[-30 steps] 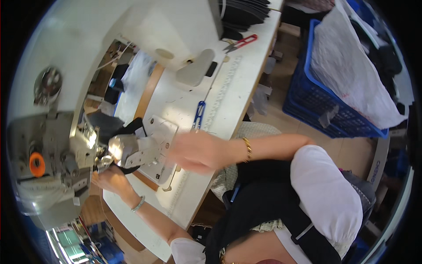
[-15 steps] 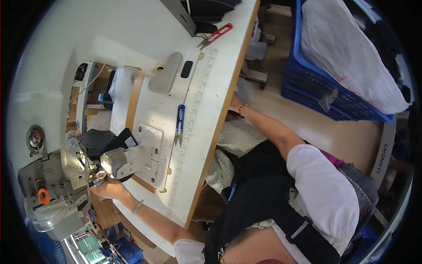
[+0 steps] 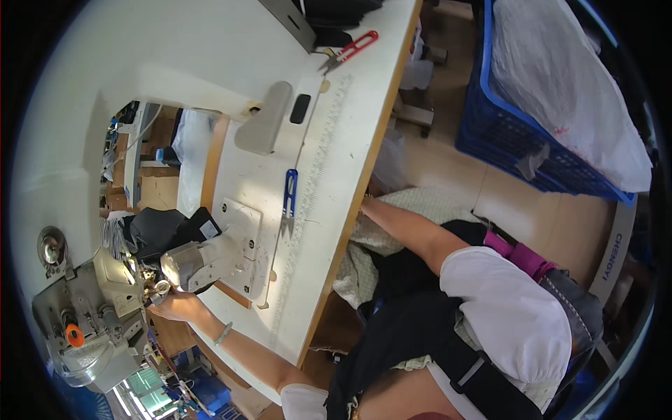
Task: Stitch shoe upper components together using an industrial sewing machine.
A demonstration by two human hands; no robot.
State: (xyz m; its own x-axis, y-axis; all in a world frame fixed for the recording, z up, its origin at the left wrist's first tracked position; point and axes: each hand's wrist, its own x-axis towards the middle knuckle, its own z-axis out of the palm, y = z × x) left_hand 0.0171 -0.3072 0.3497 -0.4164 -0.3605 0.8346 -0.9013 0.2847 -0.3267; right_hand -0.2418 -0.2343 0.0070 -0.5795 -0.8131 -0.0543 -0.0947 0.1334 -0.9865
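Observation:
My left hand (image 3: pixel 175 306), a pale bangle on its wrist, is at the needle end of a sewing machine (image 3: pixel 115 287). Machine parts cover its fingers, so its grip cannot be made out. Beside it, dark grey and black fabric (image 3: pixel 161 227), shaped like a cap and bearing a white label (image 3: pixel 208 229), lies around the machine's sewing arm (image 3: pixel 210 259). At the table's front edge is my right hand (image 3: pixel 366 201), low beside a cream textured cloth (image 3: pixel 381 227). The edge and cloth hide most of this hand and its fingers.
Blue-handled thread snips (image 3: pixel 290 192) lie on the white table (image 3: pixel 318 210) near a printed ruler. Red-handled snips (image 3: pixel 357 46) rest farther up, by stacked black pieces (image 3: pixel 343 14). On the right stands a blue crate (image 3: pixel 518 143) with a white sack (image 3: pixel 567 84).
My right hand has moved down and closer to the table edge; its beaded bracelet is now mostly hidden. The cream cloth has shifted and spreads further right. My left hand stays at the machine.

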